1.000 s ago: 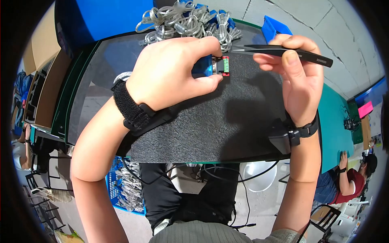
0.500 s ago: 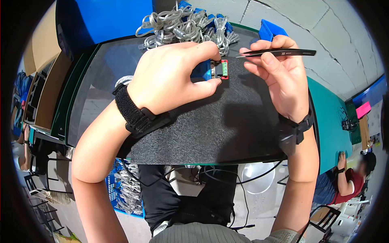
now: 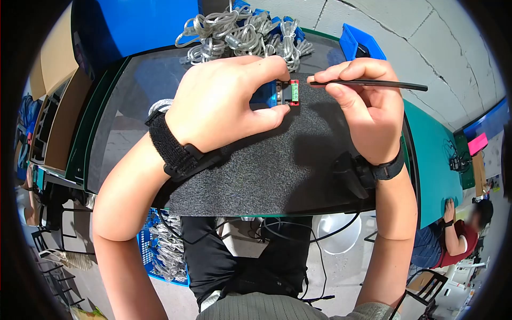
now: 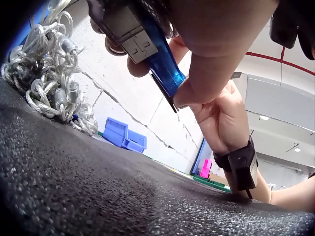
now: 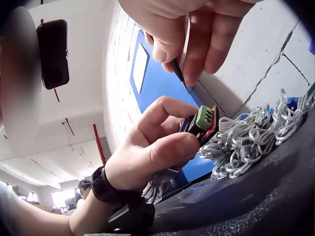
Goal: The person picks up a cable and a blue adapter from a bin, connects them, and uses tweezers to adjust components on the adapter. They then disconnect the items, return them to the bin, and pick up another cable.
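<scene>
My left hand (image 3: 218,98) pinches a blue connector (image 3: 264,95) between thumb and forefinger, above the dark mat. At the connector's right end sits a small red circuit board with a green terminal block (image 3: 295,92), which juts past the fingertips. In the left wrist view a metal USB plug (image 4: 139,46) shows beside the translucent blue housing (image 4: 165,71). My right hand (image 3: 373,109) holds black tweezers (image 3: 389,85) between thumb and fingers, their tip pointing left. Seen from the right wrist, the tweezers' dark tip (image 5: 178,71) is above the green block, apart from it.
A heap of coiled clear-jacketed cables (image 3: 245,34) lies at the mat's back edge. Behind the right hand stands a blue bin (image 3: 362,42). A blue basket (image 3: 146,250) of cables is below the table's front edge. An open cardboard box (image 3: 56,122) stands left. Another person (image 3: 456,237) is at right.
My right hand has moved left, bringing the tweezers closer to the terminal block. The tweezers have turned to show their narrow edge. My left hand keeps its grip on the connector, almost still.
</scene>
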`<state>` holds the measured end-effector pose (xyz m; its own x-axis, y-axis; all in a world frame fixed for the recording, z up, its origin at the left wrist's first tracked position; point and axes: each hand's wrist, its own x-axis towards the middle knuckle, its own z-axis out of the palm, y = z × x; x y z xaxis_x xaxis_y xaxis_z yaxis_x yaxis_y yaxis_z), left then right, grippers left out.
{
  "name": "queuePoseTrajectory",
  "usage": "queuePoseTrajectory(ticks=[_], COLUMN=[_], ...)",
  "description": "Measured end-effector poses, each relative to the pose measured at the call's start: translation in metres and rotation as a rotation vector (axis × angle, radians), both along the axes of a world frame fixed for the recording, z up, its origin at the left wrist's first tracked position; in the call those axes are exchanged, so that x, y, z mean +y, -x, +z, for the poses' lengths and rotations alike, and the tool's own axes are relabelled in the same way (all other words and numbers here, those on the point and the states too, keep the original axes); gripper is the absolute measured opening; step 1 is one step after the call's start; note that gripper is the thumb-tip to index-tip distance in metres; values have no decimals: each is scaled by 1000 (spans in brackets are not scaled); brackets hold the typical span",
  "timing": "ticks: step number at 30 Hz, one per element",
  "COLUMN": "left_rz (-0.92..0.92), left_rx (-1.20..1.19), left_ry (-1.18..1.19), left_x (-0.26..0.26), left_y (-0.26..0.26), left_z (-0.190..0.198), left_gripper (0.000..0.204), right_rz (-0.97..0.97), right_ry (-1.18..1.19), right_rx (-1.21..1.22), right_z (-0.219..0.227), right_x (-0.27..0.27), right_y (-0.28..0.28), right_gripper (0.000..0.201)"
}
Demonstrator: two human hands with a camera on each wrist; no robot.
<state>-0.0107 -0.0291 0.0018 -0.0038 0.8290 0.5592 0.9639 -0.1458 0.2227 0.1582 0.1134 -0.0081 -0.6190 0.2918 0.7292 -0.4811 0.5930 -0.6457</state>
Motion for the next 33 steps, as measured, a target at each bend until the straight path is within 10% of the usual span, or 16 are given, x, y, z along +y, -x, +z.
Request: queuePoseTrajectory(ticks=[33], left_rz=[-5], left_rx=[66], left_ry=[-36], left_x=[0], left_y=[-1], left_z=[-3], left_gripper=[32], right_rz=[-112], right_ry=[-243], right_rx=[-73], right_z=[-1], right_x=[1], right_y=[1], right_gripper=[15])
